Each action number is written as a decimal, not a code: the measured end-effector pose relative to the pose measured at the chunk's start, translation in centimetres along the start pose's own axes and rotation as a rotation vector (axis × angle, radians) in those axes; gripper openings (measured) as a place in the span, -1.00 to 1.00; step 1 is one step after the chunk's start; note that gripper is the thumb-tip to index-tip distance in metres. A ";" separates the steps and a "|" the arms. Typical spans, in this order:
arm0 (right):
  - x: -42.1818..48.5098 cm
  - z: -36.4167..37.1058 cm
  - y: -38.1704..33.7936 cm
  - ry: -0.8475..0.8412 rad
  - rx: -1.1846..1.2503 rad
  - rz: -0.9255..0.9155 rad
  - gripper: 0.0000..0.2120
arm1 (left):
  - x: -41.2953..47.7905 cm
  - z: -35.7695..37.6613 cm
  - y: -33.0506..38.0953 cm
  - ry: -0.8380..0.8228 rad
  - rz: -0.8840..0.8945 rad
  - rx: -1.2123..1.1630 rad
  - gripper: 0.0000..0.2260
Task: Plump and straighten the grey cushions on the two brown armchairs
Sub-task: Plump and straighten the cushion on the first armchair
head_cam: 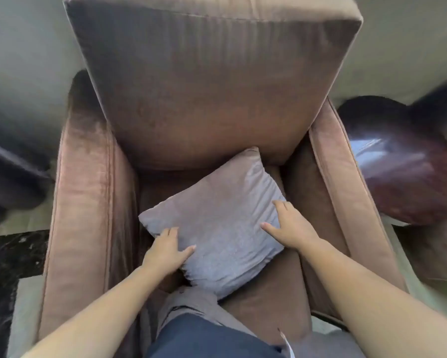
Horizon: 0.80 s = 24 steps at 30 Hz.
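One grey cushion (217,223) lies cornerwise on the seat (268,293) of the brown armchair (82,202), its far corner touching the backrest (204,86). The left grip (168,250) rests released, fingers flat, on its near-left edge. The right grip (287,228) lies likewise, straight-fingered, on its right edge.

Grey sq. cushion (217,223), turned diamond-wise, flat on brown armchair (88,202) seat, top corner at backrest
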State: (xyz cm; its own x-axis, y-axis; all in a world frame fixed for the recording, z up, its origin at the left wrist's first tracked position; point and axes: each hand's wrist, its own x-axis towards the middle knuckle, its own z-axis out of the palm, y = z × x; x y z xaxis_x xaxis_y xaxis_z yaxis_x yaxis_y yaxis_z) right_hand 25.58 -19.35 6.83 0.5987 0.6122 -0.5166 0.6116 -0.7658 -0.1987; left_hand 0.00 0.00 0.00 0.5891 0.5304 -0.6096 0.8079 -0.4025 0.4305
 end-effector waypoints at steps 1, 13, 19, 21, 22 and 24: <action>0.7 0.2 -0.2 -0.013 -0.019 -0.002 -0.17 | 0.3 0.3 -0.5 -0.020 -0.041 -0.055 -0.30; 9.8 -0.3 1.7 -0.062 0.210 -0.026 -0.07 | 2.0 5.1 -1.0 0.128 -0.348 -0.336 -0.30; 12.4 -1.3 6.2 -0.063 0.438 0.073 0.02 | 3.4 6.6 0.9 0.317 -0.443 -0.823 -0.32; 13.0 -1.1 7.1 -0.052 0.489 0.113 0.04 | 4.1 7.3 0.5 0.343 -0.485 -0.932 -0.30; 13.2 -0.7 7.3 -0.062 0.505 0.129 0.05 | 4.3 7.4 0.6 0.327 -0.471 -0.993 -0.34; 13.4 0.2 7.3 -0.093 0.525 0.159 0.04 | 4.6 7.5 0.8 0.284 -0.411 -1.098 -0.41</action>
State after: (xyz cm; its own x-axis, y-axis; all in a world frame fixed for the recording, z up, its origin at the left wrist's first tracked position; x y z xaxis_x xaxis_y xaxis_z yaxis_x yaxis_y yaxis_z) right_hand 37.98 -16.77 -1.73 0.6001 0.4789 -0.6407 0.1627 -0.8573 -0.4884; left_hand 3.20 -3.45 -7.48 0.1556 0.6705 -0.7254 0.4383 0.6112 0.6590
